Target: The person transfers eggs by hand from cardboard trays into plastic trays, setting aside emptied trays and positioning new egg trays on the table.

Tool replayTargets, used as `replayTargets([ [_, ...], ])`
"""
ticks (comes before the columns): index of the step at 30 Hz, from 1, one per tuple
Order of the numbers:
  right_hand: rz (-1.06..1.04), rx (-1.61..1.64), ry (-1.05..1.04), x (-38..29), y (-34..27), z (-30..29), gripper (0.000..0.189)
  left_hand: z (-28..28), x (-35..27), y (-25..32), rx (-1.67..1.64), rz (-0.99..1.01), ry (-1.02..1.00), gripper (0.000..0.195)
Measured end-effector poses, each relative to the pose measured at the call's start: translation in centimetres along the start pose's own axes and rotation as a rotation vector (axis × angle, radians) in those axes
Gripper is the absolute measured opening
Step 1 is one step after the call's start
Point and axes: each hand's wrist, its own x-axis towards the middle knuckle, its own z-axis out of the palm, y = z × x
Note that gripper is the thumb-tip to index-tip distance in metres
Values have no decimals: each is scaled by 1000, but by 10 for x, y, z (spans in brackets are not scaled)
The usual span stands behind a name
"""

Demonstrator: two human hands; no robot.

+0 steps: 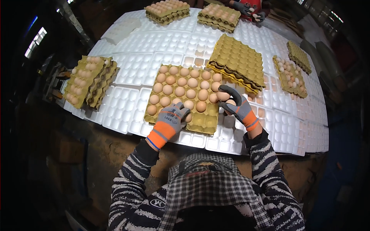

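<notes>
Before me a yellowish pulp egg tray point(202, 124) holds rows of brown eggs point(192, 83), with several bare cups along its near right edge. My left hand point(173, 115), in a grey and orange work glove, reaches over the near edge of the tray. Its fingers are around a brown egg point(188, 117) low over the cups. Just beyond the tray's right side, my right hand point(238, 105), gloved alike, is curled around two eggs, an upper egg point(223, 96) and a lower egg point(230, 102) partly hidden by the fingers.
White molded foam trays point(120, 104) cover the tabletop. A stack of pulp trays point(238, 59) stands behind my right hand. Stacked filled trays point(83, 82) stand at left, others point(167, 10) at the back. Mixed eggs fill a tray point(290, 75) at right. Across the table, a person's gloved hands point(251, 13) hold eggs.
</notes>
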Motion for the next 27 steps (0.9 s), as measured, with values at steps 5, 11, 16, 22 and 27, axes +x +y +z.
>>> replayTargets([
  [5,-276,-1415,19,16,1,61,39,-3,10,-16,-502,-214,187,45],
  [11,-156,-1331,-15,21,1,59,41,8,26,1,174,2,69,47],
  [16,88,140,-38,-25,15,-23,36,12,29,-13,-296,-61,244,47],
  [22,-366,-248,197,-150,83,-134,36,22,-15,39,-823,31,189,54],
  [27,503,-89,391,-213,86,-176,33,59,-9,152,-768,152,-63,52],
])
